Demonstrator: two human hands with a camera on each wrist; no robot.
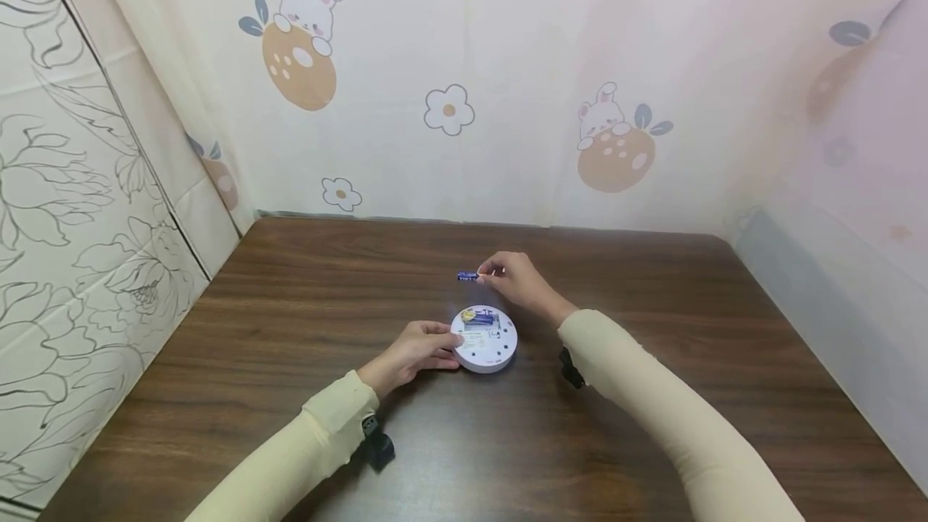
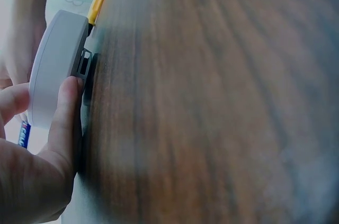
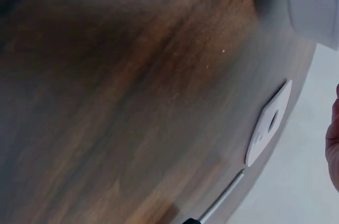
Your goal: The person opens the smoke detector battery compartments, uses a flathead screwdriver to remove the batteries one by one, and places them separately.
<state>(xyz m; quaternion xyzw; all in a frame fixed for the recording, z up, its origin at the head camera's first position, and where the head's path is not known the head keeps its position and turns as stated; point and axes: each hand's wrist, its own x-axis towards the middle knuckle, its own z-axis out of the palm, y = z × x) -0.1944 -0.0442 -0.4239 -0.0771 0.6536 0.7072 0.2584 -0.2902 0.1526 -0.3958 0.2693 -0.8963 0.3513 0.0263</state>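
Note:
A round white device with an exposed battery compartment sits on the table in the head view. Inside the compartment lies a blue battery with a yellowish end. My left hand grips the device's left edge, its thumb on the top face; the left wrist view shows fingers on the white side wall. Beyond the device, my right hand pinches a second blue battery by its right end, with the other end pointing left. In the right wrist view only part of that hand shows at the edge.
A flat white plate with a dark slot lies on the brown table, near a slim metal shaft with a dark end. Past the device, a yellow stick-like thing shows in the left wrist view. A printed curtain hangs behind the table.

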